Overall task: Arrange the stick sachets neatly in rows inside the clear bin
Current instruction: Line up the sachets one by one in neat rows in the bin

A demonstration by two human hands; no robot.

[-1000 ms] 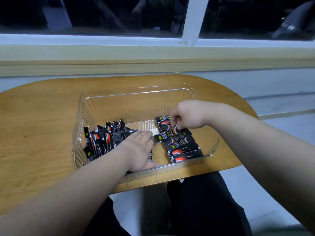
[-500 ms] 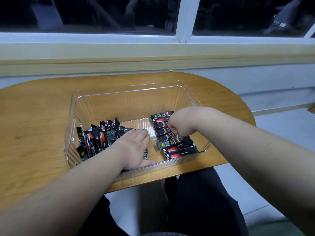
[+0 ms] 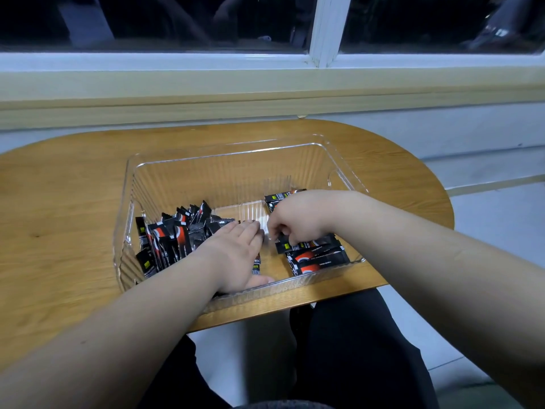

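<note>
In the clear ribbed plastic bin (image 3: 206, 178), the flat left hand (image 3: 236, 255) touches black-and-red stick sachets (image 3: 174, 240) heaped at 9 o'clock, while the right hand (image 3: 298, 216) pinches the 3 o'clock sachet row (image 3: 318, 258), print illegible.

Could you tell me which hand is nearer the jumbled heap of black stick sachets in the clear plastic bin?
Left. The left hand lies flat against the jumbled heap; the right hand is farther right, fingers curled on the flat row of sachets.
</note>
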